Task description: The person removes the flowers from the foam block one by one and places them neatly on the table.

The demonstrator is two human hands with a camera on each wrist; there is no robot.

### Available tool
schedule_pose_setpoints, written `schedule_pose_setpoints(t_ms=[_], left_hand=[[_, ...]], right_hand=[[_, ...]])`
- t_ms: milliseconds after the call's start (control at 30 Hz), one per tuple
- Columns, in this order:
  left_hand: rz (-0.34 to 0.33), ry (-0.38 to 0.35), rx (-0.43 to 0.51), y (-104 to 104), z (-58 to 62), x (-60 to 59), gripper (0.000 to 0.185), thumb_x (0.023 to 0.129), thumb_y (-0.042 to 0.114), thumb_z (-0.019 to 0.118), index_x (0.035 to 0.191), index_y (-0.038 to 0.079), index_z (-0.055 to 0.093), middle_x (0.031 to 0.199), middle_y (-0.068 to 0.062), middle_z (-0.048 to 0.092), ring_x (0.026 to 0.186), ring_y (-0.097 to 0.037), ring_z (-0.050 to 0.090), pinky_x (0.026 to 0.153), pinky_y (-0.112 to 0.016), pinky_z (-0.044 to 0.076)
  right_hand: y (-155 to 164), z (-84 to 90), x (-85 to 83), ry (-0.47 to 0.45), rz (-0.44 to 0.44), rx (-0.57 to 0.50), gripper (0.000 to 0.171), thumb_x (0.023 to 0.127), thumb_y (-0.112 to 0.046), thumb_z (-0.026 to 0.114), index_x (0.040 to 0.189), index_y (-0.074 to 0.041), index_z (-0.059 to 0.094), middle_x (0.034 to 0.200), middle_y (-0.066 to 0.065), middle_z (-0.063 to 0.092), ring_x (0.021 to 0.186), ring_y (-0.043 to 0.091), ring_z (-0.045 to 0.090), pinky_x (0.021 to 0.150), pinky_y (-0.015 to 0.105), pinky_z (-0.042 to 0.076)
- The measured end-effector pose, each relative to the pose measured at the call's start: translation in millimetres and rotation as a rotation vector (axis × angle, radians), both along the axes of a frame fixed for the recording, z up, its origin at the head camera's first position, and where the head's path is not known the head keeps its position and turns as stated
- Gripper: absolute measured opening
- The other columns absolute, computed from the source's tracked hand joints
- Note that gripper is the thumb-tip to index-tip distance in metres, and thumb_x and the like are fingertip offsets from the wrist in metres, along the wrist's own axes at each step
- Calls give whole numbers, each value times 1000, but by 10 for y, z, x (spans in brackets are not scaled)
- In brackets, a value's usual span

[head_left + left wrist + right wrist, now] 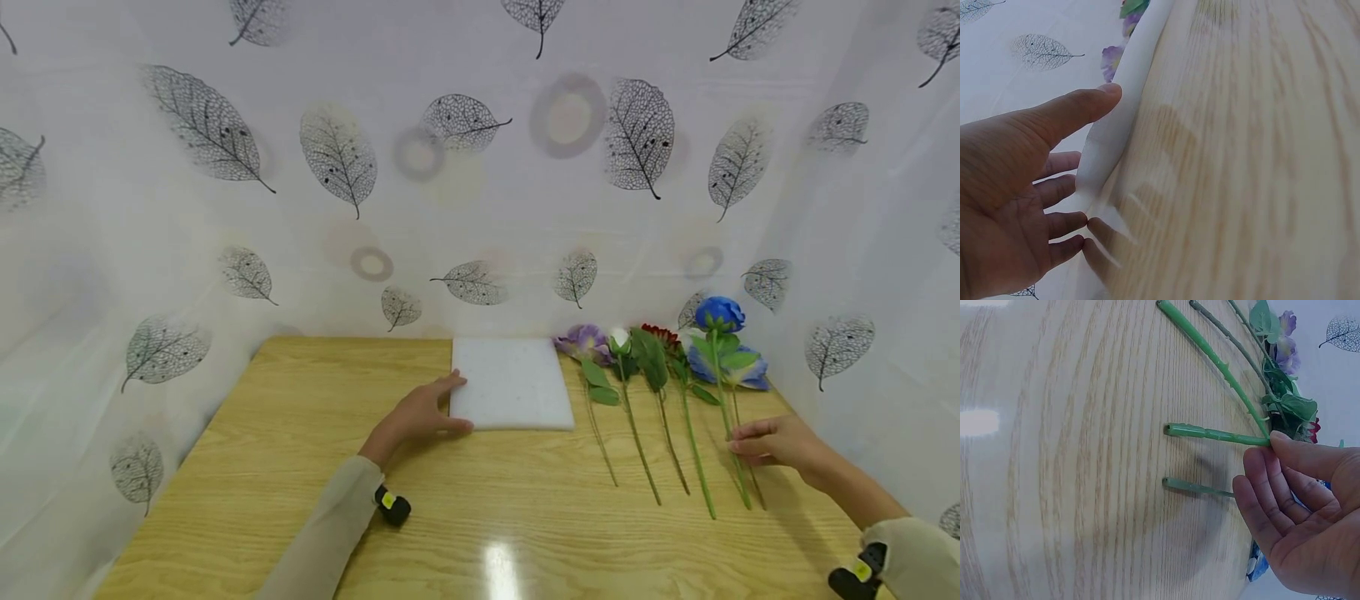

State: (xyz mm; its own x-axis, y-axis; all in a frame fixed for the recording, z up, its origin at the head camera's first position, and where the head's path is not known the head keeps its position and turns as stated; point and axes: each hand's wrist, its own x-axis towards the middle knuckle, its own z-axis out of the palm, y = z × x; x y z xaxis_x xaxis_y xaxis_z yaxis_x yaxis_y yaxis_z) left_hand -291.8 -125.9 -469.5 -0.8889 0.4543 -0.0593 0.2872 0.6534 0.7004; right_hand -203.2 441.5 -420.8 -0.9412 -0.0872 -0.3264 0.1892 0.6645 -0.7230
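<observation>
Leaf-print curtain (480,167) behind wooden table (300,467)

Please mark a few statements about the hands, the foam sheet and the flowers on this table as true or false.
1. The left hand touches the white foam sheet. True.
2. The right hand holds a pair of scissors. False: it touches the stem of the blue flower.
3. The flowers lie to the right of the sheet. True.
4. The flowers stand upright in a vase. False: they lie flat on the wooden table.
</observation>
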Motion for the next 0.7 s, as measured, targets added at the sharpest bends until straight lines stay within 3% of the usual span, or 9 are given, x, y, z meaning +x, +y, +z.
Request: schedule_pose_setpoints(t_ms=[133,433,700], left_hand=[[-3,5,-3,2,-5,-6,88,83,40,84,155,11,43,168,-7,26,156,-30,26,128,-48,25],[-3,5,-2,2,-15,-13,88,83,39,85,155,12,43,168,-6,26,156,-29,25,128,-48,25],[-6,17,1,-2,-20,-11,88,83,39,85,155,10,43,168,-8,27,156,-30,26,127,-48,26]], right_hand=[[0,-34,8,2,-16,-21,49,98,-18,69,126,21,58,110,4,74,87,9,73,82,34,64],[7,-97,1,-35,-31,-17,53,97,-17,70,128,24,55,115,19,74,87,12,75,80,35,64],[24,-83,35,-36,-72,-35,46,97,-10,67,123,26,57,98,8,79,79,12,76,75,33,65]])
